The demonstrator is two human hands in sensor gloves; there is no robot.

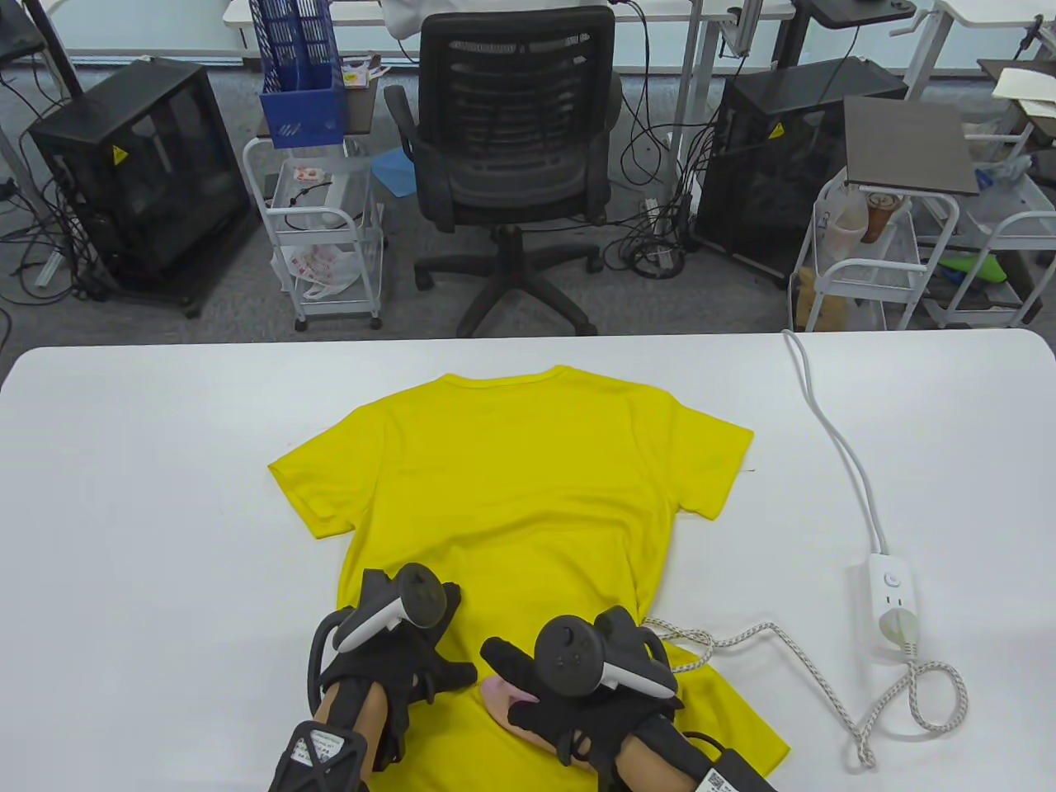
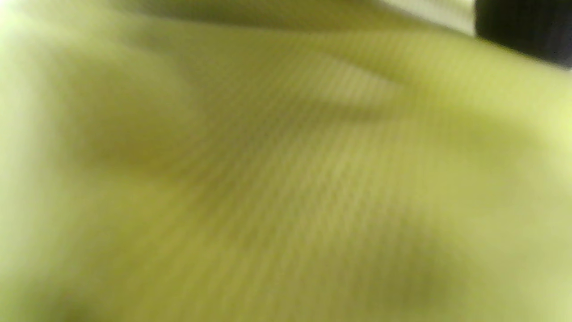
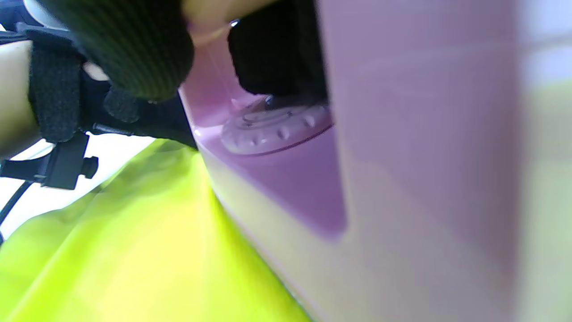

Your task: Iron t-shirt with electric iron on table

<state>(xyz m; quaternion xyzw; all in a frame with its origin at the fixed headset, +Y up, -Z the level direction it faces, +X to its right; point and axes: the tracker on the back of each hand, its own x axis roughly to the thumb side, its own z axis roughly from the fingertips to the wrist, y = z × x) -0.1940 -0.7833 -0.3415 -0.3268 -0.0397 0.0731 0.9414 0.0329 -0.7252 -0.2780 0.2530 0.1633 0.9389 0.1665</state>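
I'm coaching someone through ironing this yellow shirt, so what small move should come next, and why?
Probably glide the iron forward toward the collar. The right hand holds it on the hem of the t-shirt, the left hand presses the cloth beside it, and the shirt's upper part lies spread out ahead.

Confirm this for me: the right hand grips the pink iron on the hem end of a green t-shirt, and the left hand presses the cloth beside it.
Wrong in one respect: the t-shirt is yellow, not green, as the table view shows. The rest stands: the right hand grips the pink iron at the hem end, and the left hand presses the cloth beside it.
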